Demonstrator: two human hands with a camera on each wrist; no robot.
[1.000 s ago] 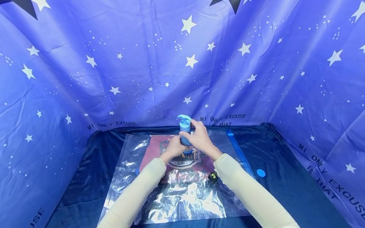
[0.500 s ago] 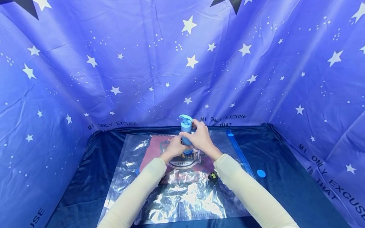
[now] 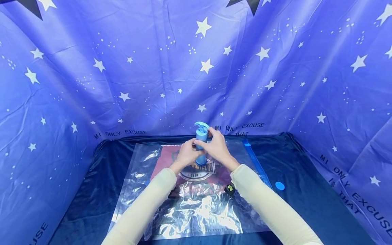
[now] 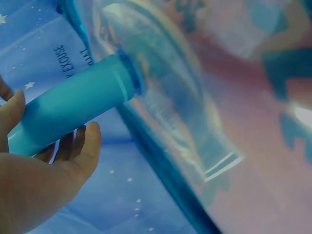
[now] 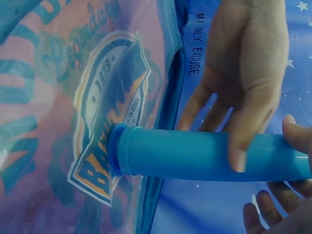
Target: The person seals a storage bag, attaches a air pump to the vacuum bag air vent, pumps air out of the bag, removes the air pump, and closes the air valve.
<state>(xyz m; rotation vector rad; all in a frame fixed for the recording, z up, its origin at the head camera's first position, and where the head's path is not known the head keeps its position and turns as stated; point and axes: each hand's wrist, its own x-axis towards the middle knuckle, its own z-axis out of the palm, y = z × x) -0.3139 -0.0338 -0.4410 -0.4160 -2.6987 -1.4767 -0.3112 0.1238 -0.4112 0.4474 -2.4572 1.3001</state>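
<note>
A blue hand pump stands upright, its base on a clear plastic bag with a red printed garment inside. Its handle is at the top. My right hand grips the upper barrel, thumb across the near side. Lower on the barrel, my left hand curls round it with thumb and fingers on opposite sides. In the right wrist view the pump base presses on the bag over the garment's badge print. The bag's surface where the base sits is hidden.
A blue zip strip runs along the bag's right edge. On the dark blue cloth lies a flat blue disc. A small round black thing with a yellow-green centre sits by my right sleeve. Starry curtains surround the table.
My left hand has slid up the pump barrel, exposing more of the base. The pump has shifted slightly to the right; my right hand stays around its upper part.
</note>
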